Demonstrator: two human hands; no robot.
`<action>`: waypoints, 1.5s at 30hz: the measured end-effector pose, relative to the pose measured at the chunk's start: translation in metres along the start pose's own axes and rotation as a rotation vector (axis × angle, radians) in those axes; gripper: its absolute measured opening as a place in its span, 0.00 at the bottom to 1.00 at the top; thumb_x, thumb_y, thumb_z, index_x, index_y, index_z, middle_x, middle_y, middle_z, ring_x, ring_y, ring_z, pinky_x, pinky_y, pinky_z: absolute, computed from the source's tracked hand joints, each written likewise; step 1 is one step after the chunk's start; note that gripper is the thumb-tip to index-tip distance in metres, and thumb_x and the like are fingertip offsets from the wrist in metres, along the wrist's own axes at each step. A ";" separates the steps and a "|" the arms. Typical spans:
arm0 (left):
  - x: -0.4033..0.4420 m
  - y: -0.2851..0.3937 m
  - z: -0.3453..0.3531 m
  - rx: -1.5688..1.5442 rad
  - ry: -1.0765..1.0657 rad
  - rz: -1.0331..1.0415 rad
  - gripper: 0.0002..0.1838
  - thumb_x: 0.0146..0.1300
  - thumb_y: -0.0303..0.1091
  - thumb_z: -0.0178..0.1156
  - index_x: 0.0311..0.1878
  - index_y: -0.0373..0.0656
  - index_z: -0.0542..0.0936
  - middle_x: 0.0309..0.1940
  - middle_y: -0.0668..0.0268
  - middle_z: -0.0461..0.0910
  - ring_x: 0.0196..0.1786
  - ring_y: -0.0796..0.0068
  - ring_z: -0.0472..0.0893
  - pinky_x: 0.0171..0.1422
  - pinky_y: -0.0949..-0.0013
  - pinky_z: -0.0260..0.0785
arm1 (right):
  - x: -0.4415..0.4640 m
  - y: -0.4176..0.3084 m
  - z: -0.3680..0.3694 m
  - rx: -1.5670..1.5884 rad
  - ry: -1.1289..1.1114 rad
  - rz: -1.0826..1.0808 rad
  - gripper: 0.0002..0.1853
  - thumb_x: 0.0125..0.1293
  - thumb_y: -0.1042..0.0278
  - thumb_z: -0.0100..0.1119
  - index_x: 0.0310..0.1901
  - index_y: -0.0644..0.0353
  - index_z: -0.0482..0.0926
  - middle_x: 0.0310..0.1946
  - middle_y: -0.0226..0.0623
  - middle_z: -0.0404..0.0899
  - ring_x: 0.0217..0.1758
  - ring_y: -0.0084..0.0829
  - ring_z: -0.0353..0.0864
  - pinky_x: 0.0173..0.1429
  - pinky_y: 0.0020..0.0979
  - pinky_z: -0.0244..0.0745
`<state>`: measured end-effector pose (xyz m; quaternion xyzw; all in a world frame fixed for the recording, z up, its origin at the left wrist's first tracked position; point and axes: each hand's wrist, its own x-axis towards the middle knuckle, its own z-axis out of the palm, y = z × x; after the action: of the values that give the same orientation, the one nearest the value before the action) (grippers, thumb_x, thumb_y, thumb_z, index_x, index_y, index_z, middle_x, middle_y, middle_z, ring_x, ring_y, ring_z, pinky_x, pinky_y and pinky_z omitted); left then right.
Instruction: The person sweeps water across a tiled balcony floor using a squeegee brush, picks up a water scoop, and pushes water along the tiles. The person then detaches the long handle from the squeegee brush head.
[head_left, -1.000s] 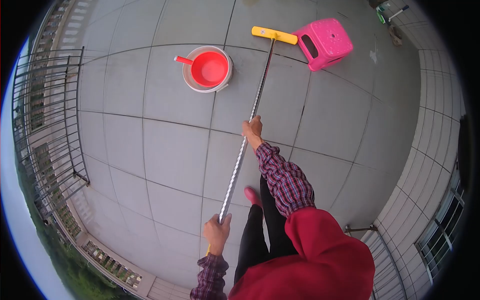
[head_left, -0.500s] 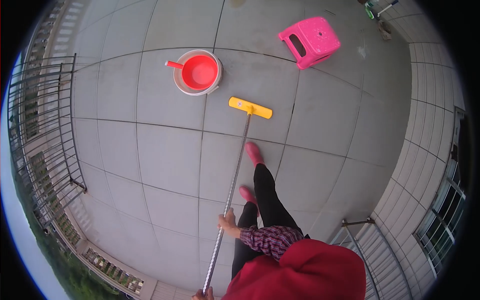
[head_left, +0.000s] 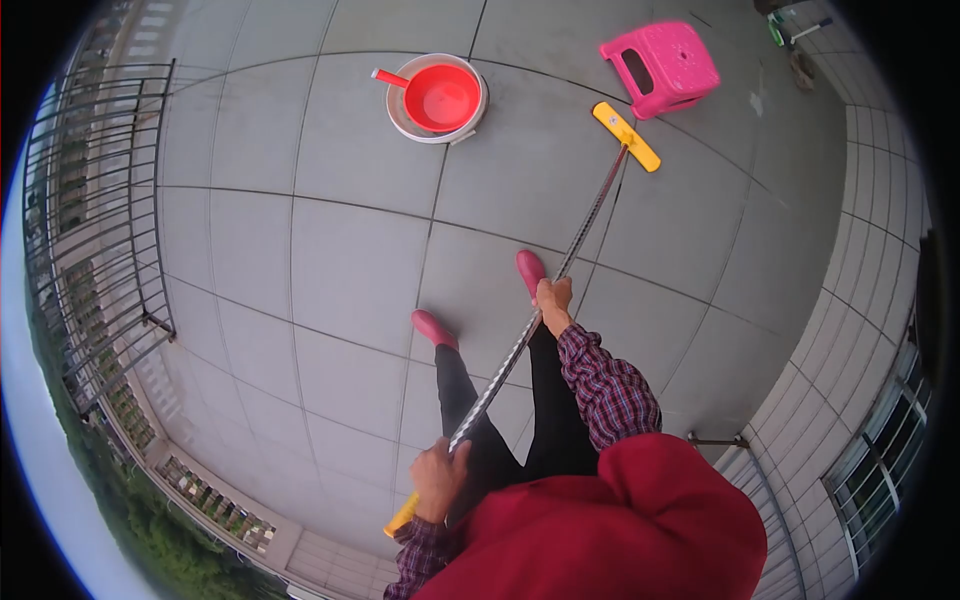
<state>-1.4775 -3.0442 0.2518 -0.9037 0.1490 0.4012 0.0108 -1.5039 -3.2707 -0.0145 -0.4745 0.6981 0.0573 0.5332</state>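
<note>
Both my hands are wrapped round the long patterned pole of a floor mop [head_left: 500,375]. My right hand [head_left: 554,303] grips the pole partway down, just beside my right boot. Nearer my body, my left hand [head_left: 440,478] is closed round the upper end, where a yellow grip [head_left: 402,516] sticks out below it. The mop's narrow yellow head [head_left: 627,137] rests on the tiles close to a pink plastic stool [head_left: 664,68]. Its underside is hidden.
A pale bucket [head_left: 397,115] holds a red long-handled dipper [head_left: 442,98] on the tiled floor [head_left: 360,260]. Metal railings [head_left: 105,220] run along the left. On the right are a tiled wall [head_left: 800,400] and a barred window [head_left: 885,450]. A green-and-white brush-like item [head_left: 777,30] lies far right.
The mop head has swung right and away from me, towards the stool. Both hands have moved forward, the left now fully in view. My left boot has shifted left, widening my stance.
</note>
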 end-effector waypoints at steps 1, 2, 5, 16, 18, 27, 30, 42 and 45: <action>-0.001 -0.020 -0.003 0.011 -0.018 0.015 0.20 0.52 0.50 0.54 0.21 0.40 0.70 0.14 0.54 0.72 0.20 0.50 0.73 0.24 0.54 0.64 | -0.015 0.007 0.014 0.031 0.017 0.044 0.15 0.53 0.73 0.46 0.37 0.76 0.59 0.28 0.56 0.72 0.20 0.41 0.77 0.21 0.32 0.75; -0.004 -0.045 -0.006 0.008 -0.024 0.018 0.20 0.52 0.49 0.54 0.21 0.40 0.70 0.13 0.54 0.72 0.20 0.50 0.73 0.23 0.54 0.63 | -0.030 0.014 0.030 0.066 0.039 0.091 0.14 0.53 0.74 0.46 0.37 0.76 0.59 0.29 0.56 0.72 0.20 0.42 0.77 0.21 0.32 0.76; -0.012 -0.115 -0.038 0.080 -0.037 -0.007 0.19 0.51 0.48 0.56 0.20 0.40 0.70 0.12 0.55 0.72 0.20 0.50 0.73 0.23 0.54 0.63 | -0.084 0.041 0.091 0.103 0.026 0.168 0.14 0.54 0.74 0.46 0.37 0.76 0.57 0.29 0.58 0.71 0.19 0.44 0.77 0.20 0.33 0.76; -0.096 -0.371 -0.238 0.542 0.184 -0.283 0.21 0.49 0.50 0.55 0.19 0.39 0.69 0.15 0.55 0.69 0.25 0.48 0.70 0.29 0.50 0.57 | -0.386 -0.015 0.377 0.363 -0.406 0.468 0.14 0.54 0.72 0.45 0.37 0.69 0.53 0.28 0.48 0.67 0.17 0.34 0.72 0.15 0.32 0.70; -0.109 -0.374 -0.263 0.755 0.298 -0.252 0.17 0.52 0.52 0.55 0.27 0.47 0.76 0.18 0.58 0.75 0.21 0.53 0.74 0.21 0.57 0.63 | -0.412 -0.038 0.415 0.464 -0.581 0.443 0.14 0.54 0.71 0.45 0.36 0.68 0.53 0.27 0.45 0.65 0.16 0.30 0.71 0.12 0.31 0.67; -0.050 -0.378 -0.296 0.488 0.253 -0.099 0.15 0.47 0.39 0.58 0.19 0.40 0.66 0.14 0.57 0.69 0.20 0.51 0.70 0.24 0.55 0.57 | -0.375 -0.069 0.420 0.576 -0.494 0.227 0.15 0.55 0.69 0.45 0.35 0.69 0.53 0.26 0.44 0.65 0.15 0.30 0.70 0.16 0.30 0.69; 0.019 -0.360 -0.296 0.389 0.197 0.004 0.15 0.48 0.42 0.58 0.20 0.41 0.68 0.15 0.59 0.70 0.21 0.54 0.71 0.25 0.58 0.57 | -0.304 -0.055 0.400 0.493 -0.172 0.281 0.13 0.50 0.74 0.42 0.36 0.74 0.56 0.22 0.45 0.67 0.16 0.33 0.71 0.17 0.35 0.70; 0.181 -0.344 -0.473 0.680 0.251 0.223 0.13 0.46 0.40 0.61 0.24 0.41 0.70 0.20 0.61 0.72 0.27 0.55 0.71 0.30 0.59 0.58 | -0.291 -0.227 0.478 0.721 -0.154 0.627 0.12 0.57 0.73 0.41 0.39 0.72 0.56 0.31 0.47 0.68 0.19 0.31 0.72 0.21 0.32 0.73; 0.172 -0.356 -0.543 0.820 0.404 0.154 0.13 0.47 0.39 0.60 0.27 0.42 0.69 0.24 0.61 0.71 0.32 0.54 0.69 0.36 0.59 0.57 | -0.325 -0.291 0.549 0.892 -0.277 0.631 0.11 0.56 0.74 0.40 0.35 0.74 0.57 0.24 0.44 0.68 0.16 0.29 0.70 0.14 0.31 0.69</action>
<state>-0.8776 -2.8249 0.4585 -0.8712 0.3611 0.1244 0.3085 -0.9201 -2.9115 0.1357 0.0408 0.6862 -0.0251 0.7258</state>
